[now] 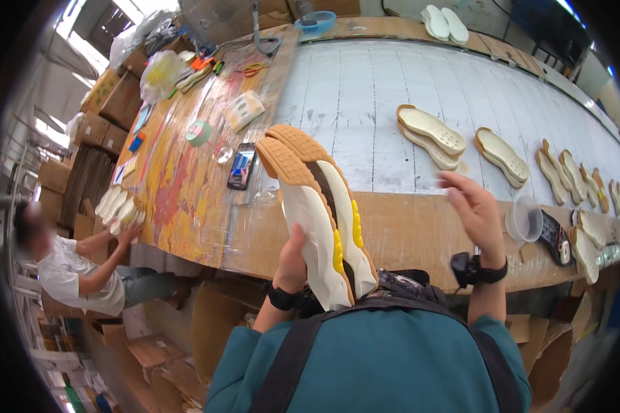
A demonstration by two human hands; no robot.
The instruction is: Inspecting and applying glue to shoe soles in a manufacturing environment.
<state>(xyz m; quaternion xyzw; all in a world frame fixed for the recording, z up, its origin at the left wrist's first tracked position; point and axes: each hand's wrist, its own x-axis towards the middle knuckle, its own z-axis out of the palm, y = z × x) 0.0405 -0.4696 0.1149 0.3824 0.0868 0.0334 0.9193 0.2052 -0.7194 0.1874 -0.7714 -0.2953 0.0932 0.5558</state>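
Observation:
My left hand [292, 263] is closed round a pair of shoe soles [311, 206], white with tan toe ends and yellow side inserts. The two soles stand side by side, tan ends up, near my chest. My right hand [474, 210] holds nothing; its fingers are partly bent and apart, over the near edge of the white conveyor belt [351, 124]. Just beyond that hand lies a pair of cream soles [430, 131] with tan ends, one partly over the other. Another cream pair [501, 157] rests to its right.
More soles [561, 172] line the belt at right. A clear plastic tub [523, 220] and a dark sole [554, 237] sit on the near ledge. The left table [200, 186] bears a phone [241, 166] and bottle [210, 141]. A co-worker [83, 265] holds soles at far left.

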